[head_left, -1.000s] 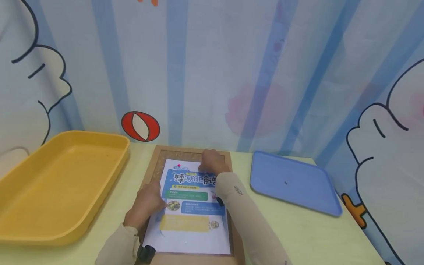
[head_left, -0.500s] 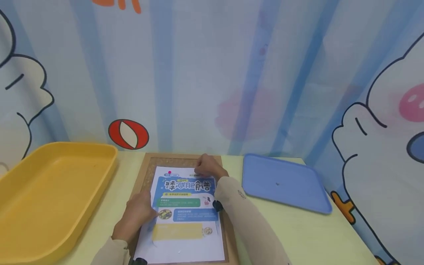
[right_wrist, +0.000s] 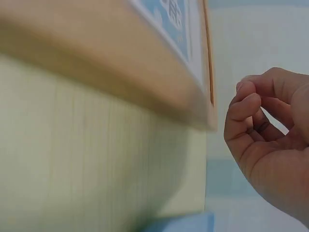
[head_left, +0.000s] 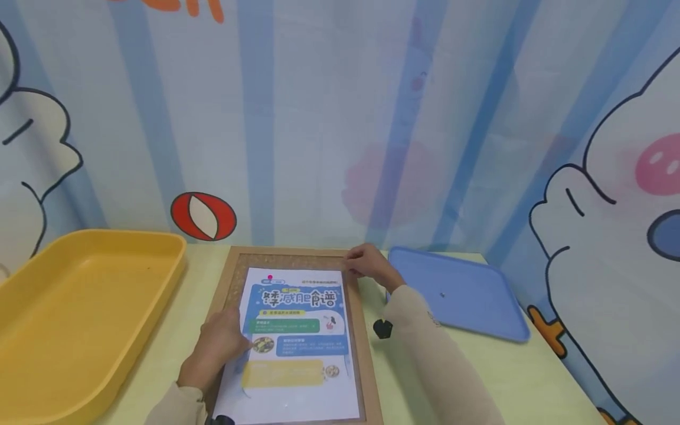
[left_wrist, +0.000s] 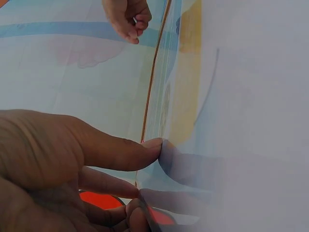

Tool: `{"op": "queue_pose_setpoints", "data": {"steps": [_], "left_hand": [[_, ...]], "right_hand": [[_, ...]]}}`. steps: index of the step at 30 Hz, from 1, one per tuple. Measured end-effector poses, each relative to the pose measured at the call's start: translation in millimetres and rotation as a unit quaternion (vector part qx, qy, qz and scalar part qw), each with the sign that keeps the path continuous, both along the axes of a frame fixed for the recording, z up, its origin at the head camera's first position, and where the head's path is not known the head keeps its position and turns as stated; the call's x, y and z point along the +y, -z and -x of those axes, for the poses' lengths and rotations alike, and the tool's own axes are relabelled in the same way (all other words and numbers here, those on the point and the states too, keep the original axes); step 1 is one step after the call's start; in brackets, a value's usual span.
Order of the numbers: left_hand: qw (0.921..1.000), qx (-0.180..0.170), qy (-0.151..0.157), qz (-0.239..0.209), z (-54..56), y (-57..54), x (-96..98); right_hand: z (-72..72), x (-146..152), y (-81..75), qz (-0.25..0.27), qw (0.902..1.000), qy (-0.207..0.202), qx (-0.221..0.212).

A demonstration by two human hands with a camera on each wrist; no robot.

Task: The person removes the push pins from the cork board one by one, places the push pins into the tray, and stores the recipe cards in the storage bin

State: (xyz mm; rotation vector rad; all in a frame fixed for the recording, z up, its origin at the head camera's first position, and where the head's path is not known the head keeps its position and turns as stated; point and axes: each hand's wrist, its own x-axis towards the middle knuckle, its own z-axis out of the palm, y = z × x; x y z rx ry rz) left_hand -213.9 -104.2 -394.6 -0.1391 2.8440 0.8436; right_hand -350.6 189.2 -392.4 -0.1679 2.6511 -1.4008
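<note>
Right hand (head_left: pixel 373 265) has shifted off the top right corner of the printed sheet (head_left: pixel 292 348) and out to the right; left hand (head_left: pixel 218 342) stays at its left edge

Sheet lies face up on the framed board (head_left: pixel 363 354), long axis running away from the person. Right hand is the nearer one to the sheet's top right corner: corner is just left of its fingertips, not touching. Its fingers are curled, tips together with the thumb, nothing visible in the pinch. Left hand has thumb and fingers apart, thumb touching the sheet. Pink pin (head_left: pixel 270 277) at top left, none visible at top right. Blue tray (head_left: pixel 478 301) is on the right hand's other side, long axis roughly crosswise, with a small speck (head_left: pixel 442 294) in it. My read: the relation that matters is right hand between sheet corner and tray
</note>
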Motion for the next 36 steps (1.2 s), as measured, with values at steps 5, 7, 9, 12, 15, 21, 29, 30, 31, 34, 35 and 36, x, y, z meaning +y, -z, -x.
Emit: {"op": "queue_pose_setpoints", "data": {"steps": [5,7,9,12,15,21,29,30,31,34,35,36], "left_hand": [[0.9998,0.019,0.003,0.005,-1.4,-1.0,0.7],[0.9997,0.025,0.007,0.005,-1.4,-1.6,1.7],[0.9997,0.024,0.008,0.004,-1.0,-2.0,2.0],[0.9997,0.025,0.008,0.001,-1.2,-2.1,1.4],[0.9997,0.022,0.008,-0.002,-2.4,-1.8,0.6],[0.9997,0.020,0.011,-0.006,-4.0,-2.6,0.3],[0.9998,0.016,0.007,-0.010,-3.9,-6.0,0.9],[0.9998,0.017,0.008,-0.011,-4.1,-6.1,0.9],[0.9998,0.016,0.007,-0.011,-4.3,-6.3,1.0],[0.9998,0.012,0.006,-0.012,-4.9,-6.8,1.4],[0.9999,0.009,0.006,-0.011,-5.2,-7.0,1.5],[0.9999,0.006,0.005,-0.009,-5.4,-7.0,1.5]], "right_hand": [[-7.6,32.4,-4.2,0.026,0.9994,-0.002,-0.023],[-10.9,45.1,-6.1,0.036,0.9989,0.003,-0.031],[-13.6,55.8,-7.5,0.051,0.9980,0.005,-0.038],[-17.7,69.4,-8.2,0.073,0.9962,0.001,-0.048],[-20.3,82.4,-6.3,0.091,0.9942,0.003,-0.057],[-27.8,109.3,-7.5,0.097,0.9920,0.036,-0.073],[-37.6,148.9,-12.4,0.074,0.9905,0.071,-0.092],[-38.4,153.5,-12.3,0.074,0.9893,0.079,-0.097],[-39.1,158.1,-12.2,0.076,0.9880,0.087,-0.102],[-42.2,171.8,-10.7,0.083,0.9847,0.109,-0.108],[-43.5,176.4,-10.0,0.087,0.9834,0.116,-0.109],[-45.3,180.9,-9.2,0.087,0.9830,0.119,-0.109]]}}
